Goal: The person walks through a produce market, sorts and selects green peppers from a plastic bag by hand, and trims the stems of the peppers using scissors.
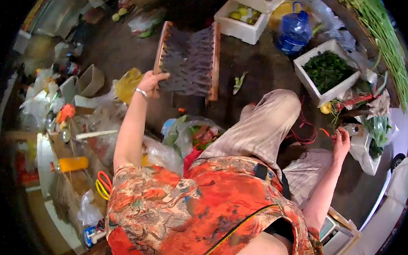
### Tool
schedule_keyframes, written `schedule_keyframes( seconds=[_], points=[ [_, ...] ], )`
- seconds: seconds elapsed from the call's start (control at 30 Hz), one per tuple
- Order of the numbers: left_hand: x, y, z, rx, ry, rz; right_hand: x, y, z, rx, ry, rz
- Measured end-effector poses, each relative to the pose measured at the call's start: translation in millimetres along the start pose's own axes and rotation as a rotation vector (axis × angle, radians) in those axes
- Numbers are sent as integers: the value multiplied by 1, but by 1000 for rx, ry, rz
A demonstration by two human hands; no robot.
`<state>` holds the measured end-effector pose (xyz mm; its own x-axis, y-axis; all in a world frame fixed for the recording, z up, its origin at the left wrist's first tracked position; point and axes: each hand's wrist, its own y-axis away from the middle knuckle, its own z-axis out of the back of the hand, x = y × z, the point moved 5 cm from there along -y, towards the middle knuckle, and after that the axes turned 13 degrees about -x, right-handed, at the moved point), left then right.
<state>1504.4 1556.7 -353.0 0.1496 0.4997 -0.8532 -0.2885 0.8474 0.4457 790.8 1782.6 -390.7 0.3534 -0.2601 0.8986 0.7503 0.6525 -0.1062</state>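
Over a dark floor point(259, 64) strewn with bags point(164, 158) and white boxes point(245, 33), the left hand point(150, 83) grips a folding stool point(188, 58) (the right hand's point(341, 145) curled fingers: contents, cannot tell).

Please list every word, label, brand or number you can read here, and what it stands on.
No text can be read.
Blue jug: pale print, too small to read.
Dark bottle: red label, too blurred.
Blue-and-white pack: markings too blurred.
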Motion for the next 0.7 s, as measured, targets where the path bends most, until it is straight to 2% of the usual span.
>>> schedule_keyframes(
  seconds=[0.03, 0.07, 0.1, 0.17, 0.2, 0.23, 0.3, 0.33, 0.4, 0.43, 0.47, 0.57, 0.63, 0.7],
  points=[
    [-4, 4, 13, -121, -42, -5, -4, 0, -5, 16, -15, -21],
    [24, -36, 36, -125, -86, -58, -20, -10, -5, 7, -7, 38],
    [28, -29, 45, -145, -93, -46, -9, -4, -7, 0, 10, -23],
    [21, -12, 49, -257, 202, -35, -16, -6, -5, 73, -62, -50],
    [29, -9, 58, -247, 235, 113, -14, -5, -4, 56, 7, -63],
    [37, -13, 70, -262, 238, 120, -24, -11, -5, 51, -53, -52],
    [64, -26, 103, -447, 208, 158, -27, -13, -3, 48, -24, -79],
    [76, -27, 113, -456, 207, 166, -33, -16, -4, 47, -59, -76],
    [89, -26, 129, -607, 327, 112, -42, -22, -2, 49, -19, -69],
    [94, -23, 132, -604, 325, 117, -43, -23, 0, 43, 20, -60],
    [104, -17, 140, -707, 398, 160, -44, -23, -3, 34, -34, -11],
    [136, -11, 168, -915, 435, 229, -17, -9, -9, 45, -21, -38],
    [205, -47, 205, -754, 612, 184, -21, -11, -9, 54, -11, -59],
    [218, -38, 216, -837, 502, 280, -18, -11, -11, 109, 85, -70]
  ],
)
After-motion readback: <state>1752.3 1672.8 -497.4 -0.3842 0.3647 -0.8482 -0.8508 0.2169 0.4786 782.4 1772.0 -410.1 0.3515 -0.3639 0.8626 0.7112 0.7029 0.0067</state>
